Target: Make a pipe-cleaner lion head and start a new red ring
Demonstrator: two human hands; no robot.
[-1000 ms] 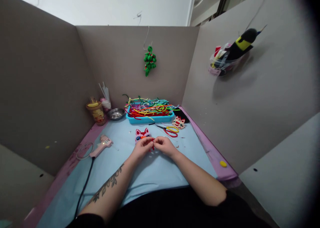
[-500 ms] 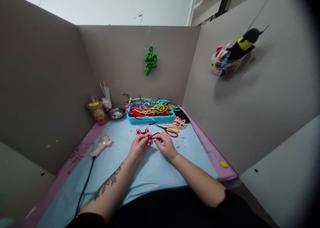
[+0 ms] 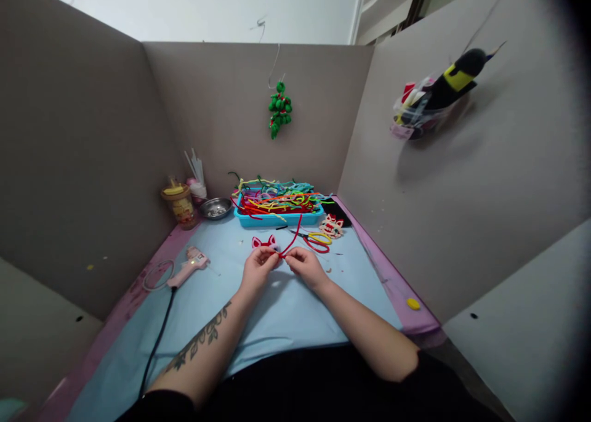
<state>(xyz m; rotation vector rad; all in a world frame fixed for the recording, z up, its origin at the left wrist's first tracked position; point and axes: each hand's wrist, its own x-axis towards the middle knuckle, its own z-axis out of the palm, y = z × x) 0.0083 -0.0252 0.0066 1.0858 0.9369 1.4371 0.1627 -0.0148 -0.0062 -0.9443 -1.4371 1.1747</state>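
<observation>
Between my two hands is a red pipe cleaner [image 3: 292, 242], its free end standing up and leaning right toward the tray. My left hand [image 3: 259, 267] pinches it between thumb and forefinger. The fingertips of my right hand [image 3: 305, 267] are closed on it a short way to the right. Just behind my left fingers shows a red and pink fuzzy piece [image 3: 264, 242] with two pointed ears; its lower part is hidden by the hand, and I cannot tell whether the hand holds it too. Scissors [image 3: 316, 239] with yellow and red handles lie beyond my right hand.
A blue tray [image 3: 258, 221] heaped with coloured pipe cleaners stands at the back. Beside it lies a cream and red fuzzy figure [image 3: 331, 226]. To the left are a pink glue gun [image 3: 190, 267] with its cord, a metal bowl [image 3: 216, 209] and a lidded cup [image 3: 181, 207]. Partitions enclose the table.
The pipe cleaner's free end, looped low near my right fingers before, now stands up and straighter. My right hand has shifted slightly and its fingers have drawn together closer to my left.
</observation>
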